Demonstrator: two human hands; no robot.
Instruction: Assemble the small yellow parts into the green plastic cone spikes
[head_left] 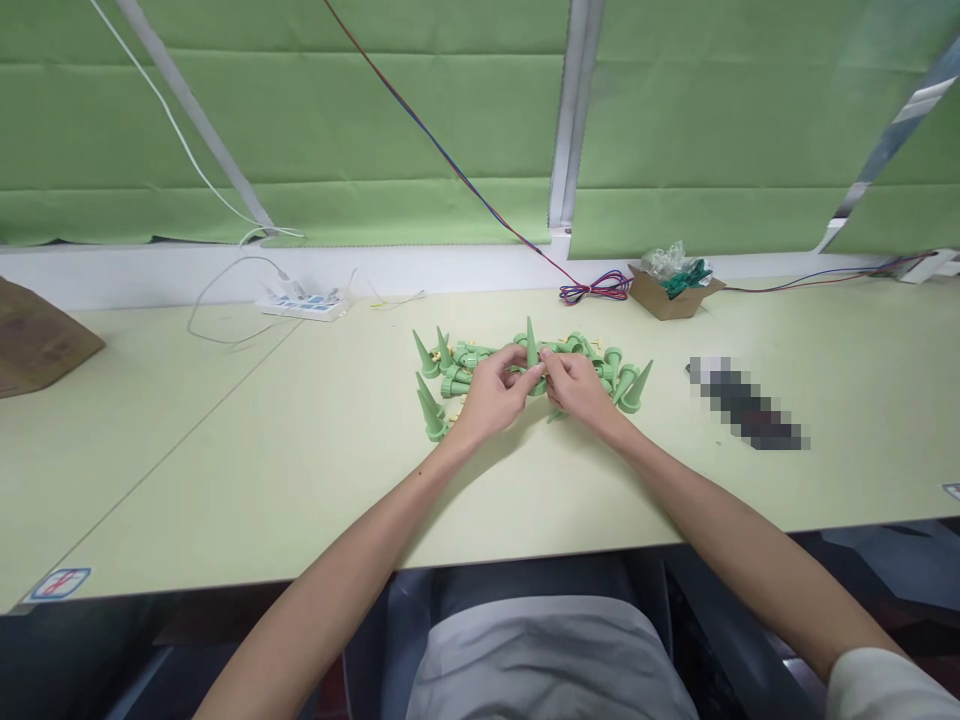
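Over the middle of the table my left hand (495, 393) has its fingers wrapped round a green plastic watering spike (531, 342). The spike's tapered point faces up. My right hand (579, 387) is closed in a pinch right against the spike's side; whatever sits between its fingertips is too small to make out. Around both hands lies a pile of similar green spikes (457, 383), some standing on their caps with points up and others on their sides. Small yellow pieces are mixed among them. My hands cover part of the pile.
A small cardboard box (666, 298) with clear and green plastic stands at the back, beside a coiled red-and-blue cable (596, 290). Back left are a white power strip (304, 302) and a brown paper bag (41, 340). A blurred dark object (750, 405) lies at the right.
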